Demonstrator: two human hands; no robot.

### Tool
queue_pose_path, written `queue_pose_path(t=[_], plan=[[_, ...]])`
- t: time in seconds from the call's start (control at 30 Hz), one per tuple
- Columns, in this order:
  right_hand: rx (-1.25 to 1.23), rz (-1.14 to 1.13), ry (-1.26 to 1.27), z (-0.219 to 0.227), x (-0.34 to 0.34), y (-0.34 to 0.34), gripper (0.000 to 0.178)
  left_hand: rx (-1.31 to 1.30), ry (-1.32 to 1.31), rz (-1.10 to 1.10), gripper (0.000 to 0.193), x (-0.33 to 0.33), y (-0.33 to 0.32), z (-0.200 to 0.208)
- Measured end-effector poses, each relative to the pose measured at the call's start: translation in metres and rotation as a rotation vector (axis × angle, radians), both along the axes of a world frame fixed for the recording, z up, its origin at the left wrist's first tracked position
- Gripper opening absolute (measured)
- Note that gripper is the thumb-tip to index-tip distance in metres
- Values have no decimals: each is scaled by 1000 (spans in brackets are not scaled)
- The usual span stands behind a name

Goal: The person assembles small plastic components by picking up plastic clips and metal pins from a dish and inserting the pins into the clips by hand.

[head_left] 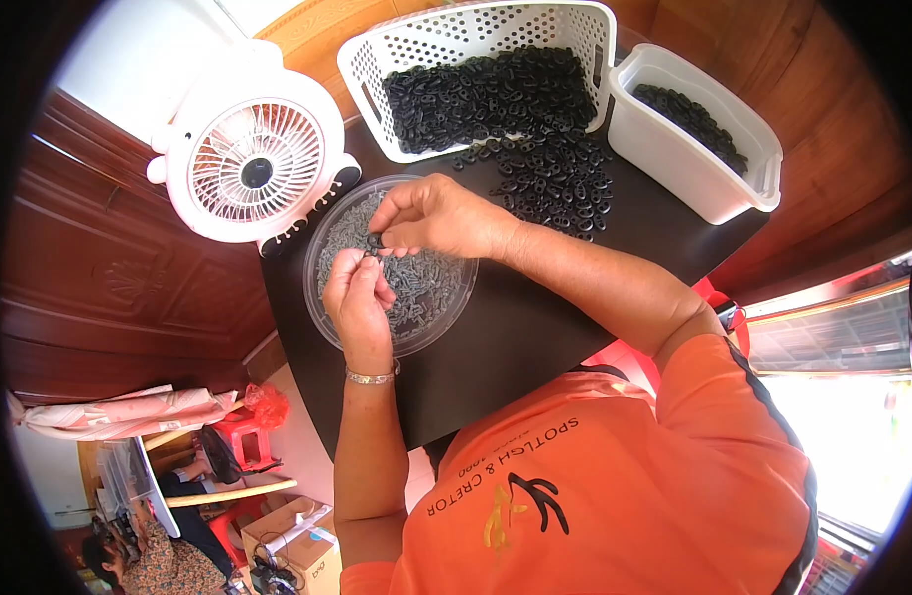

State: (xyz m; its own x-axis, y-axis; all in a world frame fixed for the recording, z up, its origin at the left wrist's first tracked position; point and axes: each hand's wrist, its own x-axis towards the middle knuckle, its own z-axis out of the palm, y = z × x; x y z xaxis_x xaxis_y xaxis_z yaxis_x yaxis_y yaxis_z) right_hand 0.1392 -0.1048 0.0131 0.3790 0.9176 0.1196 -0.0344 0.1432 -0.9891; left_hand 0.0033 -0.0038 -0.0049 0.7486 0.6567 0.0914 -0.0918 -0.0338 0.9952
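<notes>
Orange shirt [615,476] seen closest; grip narrow, small black part [375,241] pinched between left hand [359,297] and right hand [431,218] fingertips, over clear tub [310,273] of grey pieces [416,283]; tub set on desk [515,317].

pale pink fan [256,159], red stool [248,438], cardboard box [302,548]

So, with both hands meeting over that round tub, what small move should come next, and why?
Probably, the right hand should steady the small black piece while the left hand presses lightly against it: both hands meet there, above the clear tub of grey pieces. Whether the left holds anything is too small to tell.
</notes>
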Motion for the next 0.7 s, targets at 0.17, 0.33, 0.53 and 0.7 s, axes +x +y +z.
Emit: queue_pose_path(t=[0.17,0.33,0.53,0.7], plan=[[12,-20,26,-5,-5,2,19,-1,-1,3,12,0,-2,-1],[-19,-164,-386,-9,-13,5,23,-43,-28,-5,13,0,0,-6],[62,-180,-415,-14,-23,5,27,-191,-89,27,12,0,-2,-11],[57,-181,-535,-10,-24,3,28,-268,-106,49,11,2,-6,-6]])
